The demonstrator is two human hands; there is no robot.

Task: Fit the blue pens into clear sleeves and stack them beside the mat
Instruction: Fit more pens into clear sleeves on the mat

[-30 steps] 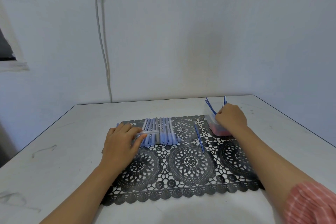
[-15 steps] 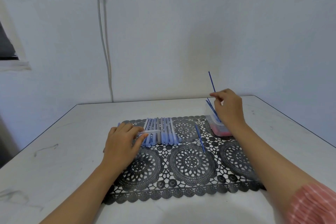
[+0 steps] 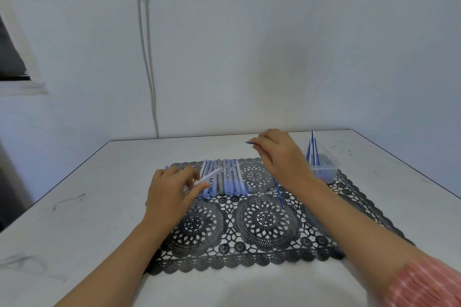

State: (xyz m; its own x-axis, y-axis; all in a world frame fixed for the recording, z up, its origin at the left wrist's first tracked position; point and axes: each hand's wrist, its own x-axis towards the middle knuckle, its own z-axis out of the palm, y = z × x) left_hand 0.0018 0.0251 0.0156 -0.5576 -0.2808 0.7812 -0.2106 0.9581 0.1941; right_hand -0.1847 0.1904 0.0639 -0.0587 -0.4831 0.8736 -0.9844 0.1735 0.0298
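Observation:
A black lace mat lies on the grey table. Several sleeved pens lie side by side at the mat's far left. My left hand pinches a clear sleeve, lifted and pointing up to the right over that row. My right hand hovers above the mat's far middle and pinches a thin blue pen, whose tip pokes out to the left. A loose blue pen lies on the mat under my right wrist. More blue pens stand in a clear tub at the far right.
The table's edge runs along the right, close behind the tub. A white wall with a cable stands right behind the table. Bare tabletop lies left of the mat.
My right hand drew a blue pen out of the tub and carried it left over the mat. My left hand lifted the clear sleeve off the row and tilted it.

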